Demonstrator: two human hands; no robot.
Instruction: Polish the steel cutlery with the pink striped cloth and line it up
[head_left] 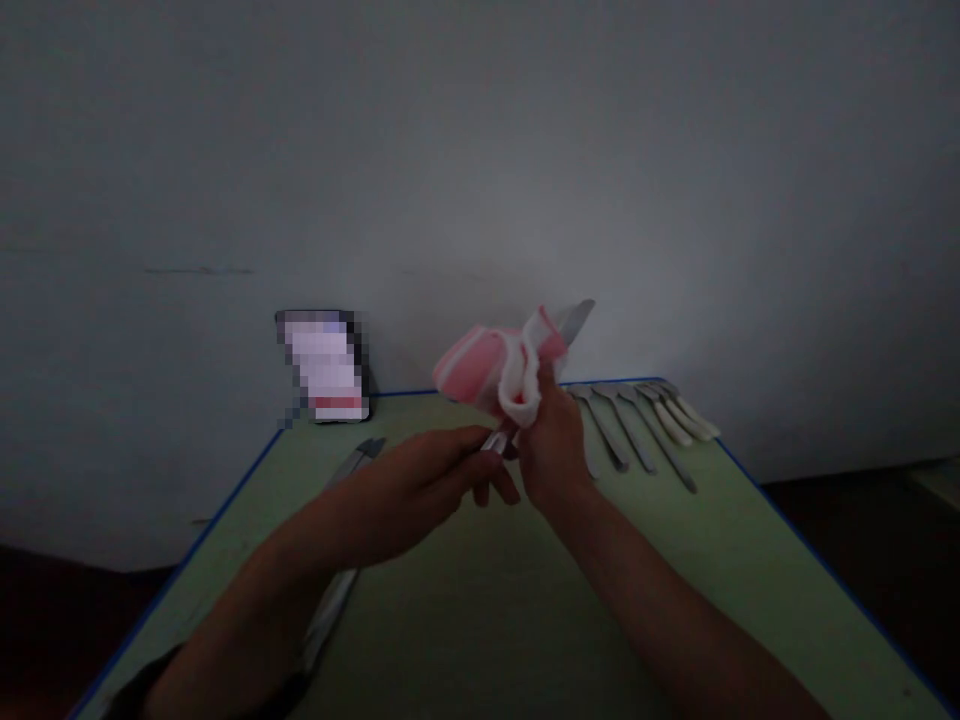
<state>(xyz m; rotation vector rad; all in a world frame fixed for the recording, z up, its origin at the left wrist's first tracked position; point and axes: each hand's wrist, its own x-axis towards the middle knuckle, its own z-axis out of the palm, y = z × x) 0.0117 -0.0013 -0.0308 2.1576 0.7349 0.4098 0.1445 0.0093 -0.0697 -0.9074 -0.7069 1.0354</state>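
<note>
The left hand (431,478) grasps the handle of a slim silver metal utensil (578,322), apparently a knife, slanting up rightward toward the tabletop's (480,630) far edge; the right hand (556,445), nearer the blade, clasps a pink-and-white fabric cloth (478,366) about its middle.

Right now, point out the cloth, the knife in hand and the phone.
Cloth (484,365): head view, on its pink fold.
Knife (578,321): head view, on the blade jutting past the cloth.
Phone (327,368): head view, on its pixelated screen.

The cloth (475,368) looks fuzzy, the blade (577,323) metallic.
</note>
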